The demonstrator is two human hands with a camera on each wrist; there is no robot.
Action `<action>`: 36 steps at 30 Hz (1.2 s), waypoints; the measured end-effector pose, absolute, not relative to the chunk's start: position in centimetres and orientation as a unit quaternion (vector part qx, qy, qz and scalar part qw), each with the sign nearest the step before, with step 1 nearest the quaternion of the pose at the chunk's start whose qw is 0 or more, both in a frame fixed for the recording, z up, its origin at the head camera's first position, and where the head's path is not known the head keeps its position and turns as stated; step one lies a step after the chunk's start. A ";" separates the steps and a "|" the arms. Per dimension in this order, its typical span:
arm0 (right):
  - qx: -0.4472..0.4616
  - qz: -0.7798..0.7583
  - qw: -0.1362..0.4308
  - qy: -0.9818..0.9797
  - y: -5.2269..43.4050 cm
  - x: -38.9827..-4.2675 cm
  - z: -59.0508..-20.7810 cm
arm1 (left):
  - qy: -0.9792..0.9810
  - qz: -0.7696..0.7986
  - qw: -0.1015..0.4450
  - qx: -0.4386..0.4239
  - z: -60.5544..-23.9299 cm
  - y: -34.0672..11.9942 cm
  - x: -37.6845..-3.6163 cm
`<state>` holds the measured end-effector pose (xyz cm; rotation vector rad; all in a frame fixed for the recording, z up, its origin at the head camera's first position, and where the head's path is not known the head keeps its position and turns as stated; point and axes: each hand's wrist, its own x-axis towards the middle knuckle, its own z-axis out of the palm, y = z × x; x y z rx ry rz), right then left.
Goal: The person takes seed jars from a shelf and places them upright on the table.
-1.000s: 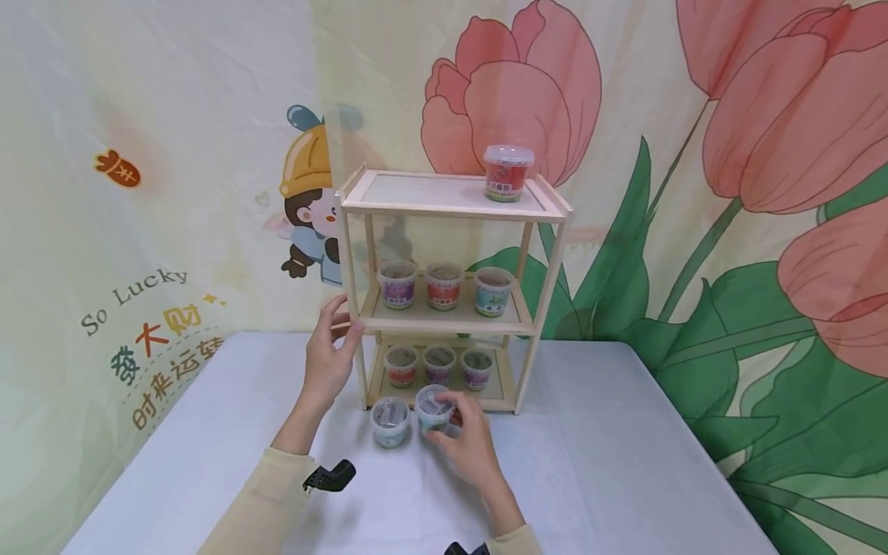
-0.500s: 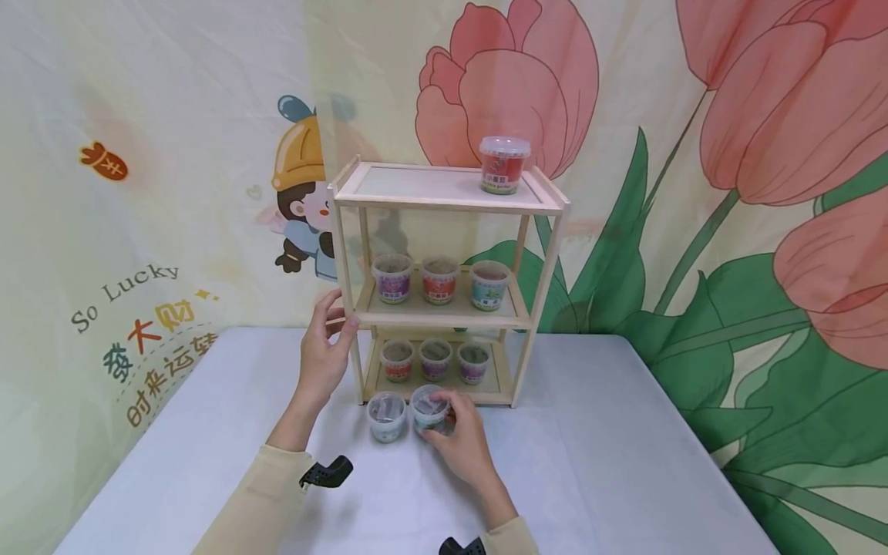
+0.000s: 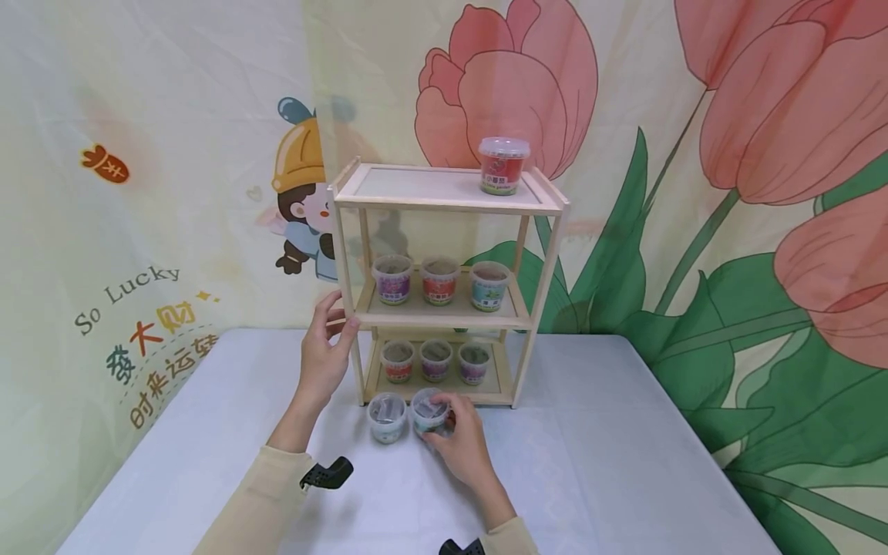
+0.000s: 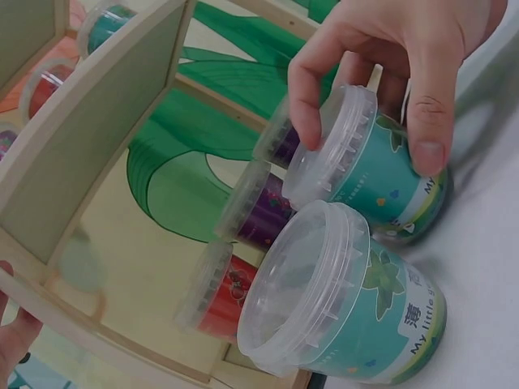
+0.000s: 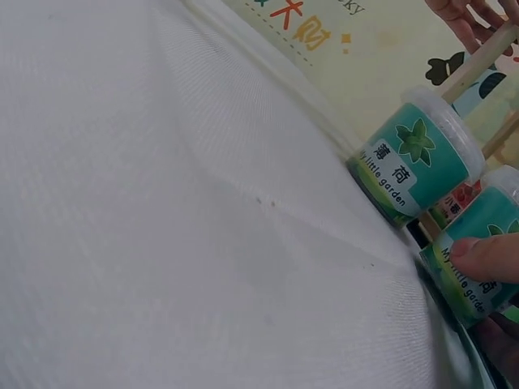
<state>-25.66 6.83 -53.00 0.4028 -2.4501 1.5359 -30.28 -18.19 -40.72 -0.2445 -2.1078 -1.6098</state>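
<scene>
From the head view, I see a person at a table (image 3: pixel 590 470) with a white cloth. The right hand (image 3: pixel 461 435) pinches a green cup (image 3: pixel 423 421) with a clear lid, thumb on one side and fingers on the other. That cup is just in front of a wooden rack (image 3: pixel 444 205). The other green cup (image 3: pixel 386 424) stands upright just beside it, on its left. The left hand (image 3: pixel 326 351) holds the rack's left post, thumb in front and fingers behind. One red cup (image 3: pixel 501 173) sits up top, near the right end. The middle board has a purple cup (image 3: pixel 393 287), a red one and a blue-green one in a row. The bottom board has a red one and two purple ones. Big pink flowers (image 3: pixel 527 108) cover the wall.

From the left wrist, I see the other green cup up close, with a leaf on its label. Past it, the right hand's thumb is on the side of the green cup, and a finger is by the lid. A bit of the left hand is at the corner, on the wood.

From the right wrist, I see mostly white cloth. The right thumb presses the green cup's label. The other green cup says "My little garden". Up in the corner, the left hand is at the post.
</scene>
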 end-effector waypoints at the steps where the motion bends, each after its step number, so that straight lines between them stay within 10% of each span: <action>1: 0.137 0.523 0.110 -0.834 6.8 -25.7 -53.1 | -0.769 -0.587 0.237 -0.090 -40.7 -18.2 -30.3; 36: 0.177 0.539 0.050 -0.822 8.0 -25.5 -52.4 | -0.771 -0.588 0.230 -0.082 -41.0 -18.3 -30.4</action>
